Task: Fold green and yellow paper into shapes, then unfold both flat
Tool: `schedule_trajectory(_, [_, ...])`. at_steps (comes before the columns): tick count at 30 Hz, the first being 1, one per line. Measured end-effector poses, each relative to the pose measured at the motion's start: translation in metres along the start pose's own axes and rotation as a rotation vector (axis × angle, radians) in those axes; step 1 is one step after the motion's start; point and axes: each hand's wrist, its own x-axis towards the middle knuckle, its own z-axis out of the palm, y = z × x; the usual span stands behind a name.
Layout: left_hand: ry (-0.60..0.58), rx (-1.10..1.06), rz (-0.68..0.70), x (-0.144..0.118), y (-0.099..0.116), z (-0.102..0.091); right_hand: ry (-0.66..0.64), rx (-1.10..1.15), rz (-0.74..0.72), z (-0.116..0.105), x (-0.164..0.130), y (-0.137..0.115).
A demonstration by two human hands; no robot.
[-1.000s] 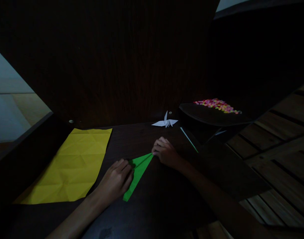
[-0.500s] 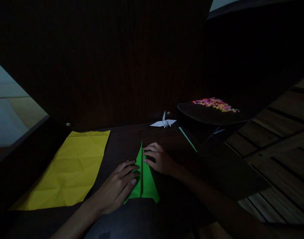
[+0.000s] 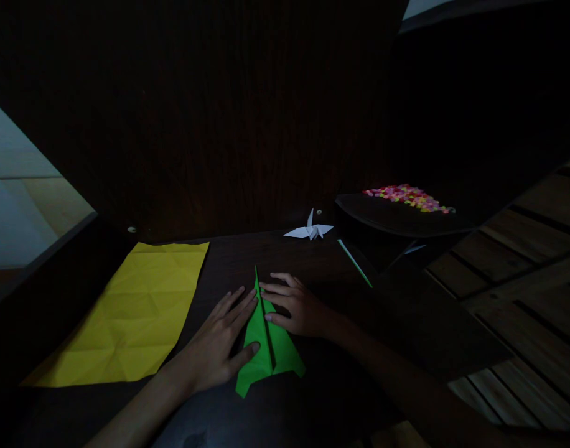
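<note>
Between my two hands, green folded paper (image 3: pixel 266 342) lies on dark table (image 3: pixel 313 404), long axis pointing away from me. Left hand (image 3: pixel 219 342) spread flat on its left edge, right hand (image 3: pixel 297 306) spread, fingertips at centre crease. I judge both equally near.

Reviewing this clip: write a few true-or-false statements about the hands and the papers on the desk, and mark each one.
1. Both hands lie flat on the green folded paper. True: the left hand and the right hand press on it from either side.
2. The yellow sheet is rolled into a tube. False: it lies flat and creased, left of the hands.
3. A white paper crane stands beyond the hands. True.
4. The right hand holds the white paper crane. False: the crane stands alone, untouched.
5. The green folded paper is a square. False: it is a narrow pointed shape, tip away from the person.
</note>
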Motion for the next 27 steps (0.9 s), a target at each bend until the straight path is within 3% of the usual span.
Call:
schedule_trajectory(15, [0.016, 0.002, -0.027, 0.0047, -0.0032, -0.0031, -0.017, -0.028, -0.002, 0.0033, 0.0034, -0.0038])
schedule_trajectory(19, [-0.03, 0.018, 0.021, 0.0061, -0.0043, -0.0029, -0.027, 0.004, 0.029, 0.0041, 0.0046, -0.002])
schedule_trajectory(27, [-0.004, 0.008, 0.02, 0.006, -0.0055, -0.001, -0.007, 0.082, 0.068, 0.0066, 0.009, 0.0053])
